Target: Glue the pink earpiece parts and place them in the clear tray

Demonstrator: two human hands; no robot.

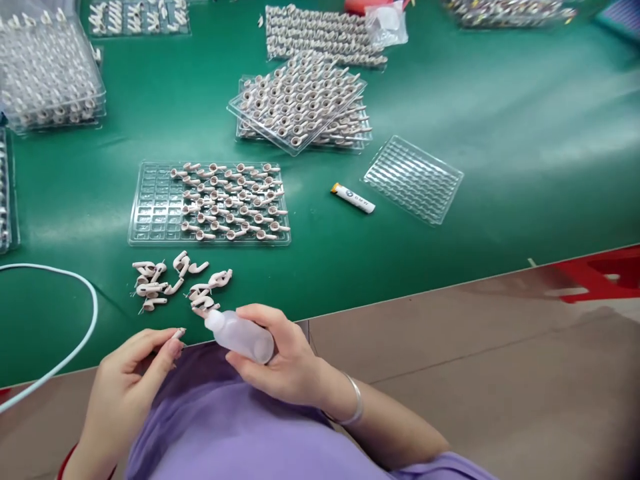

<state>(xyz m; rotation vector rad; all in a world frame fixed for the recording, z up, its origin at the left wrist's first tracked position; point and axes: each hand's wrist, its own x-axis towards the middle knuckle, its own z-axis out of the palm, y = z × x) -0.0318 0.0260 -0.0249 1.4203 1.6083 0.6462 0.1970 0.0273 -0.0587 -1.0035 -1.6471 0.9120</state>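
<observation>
Between the thumb and fingers of my left hand (135, 373) is a small white earbud shell (179, 333), mostly covered by the fingertips. My right hand (283, 357) is wrapped round a translucent squeeze bottle (245, 337), its white cap and thin tip pointing left. The tip is close to a loose pile of earbud shells (210, 283) at the table's near edge. Left of that lies another pile of earbud shells (150, 287), some with fine wires sticking out. Behind both piles, a clear plastic tray (155, 200) holds rows of shells, with bare pockets on its left side.
Stacked filled trays (300, 100) stand farther back, with more trays (50, 73) at the far left. A white tube with an orange end (353, 198) lies near an unfilled clear tray (413, 180). A white cable (93, 300) curves along the left. A red stool (595, 277) stands beyond the table edge.
</observation>
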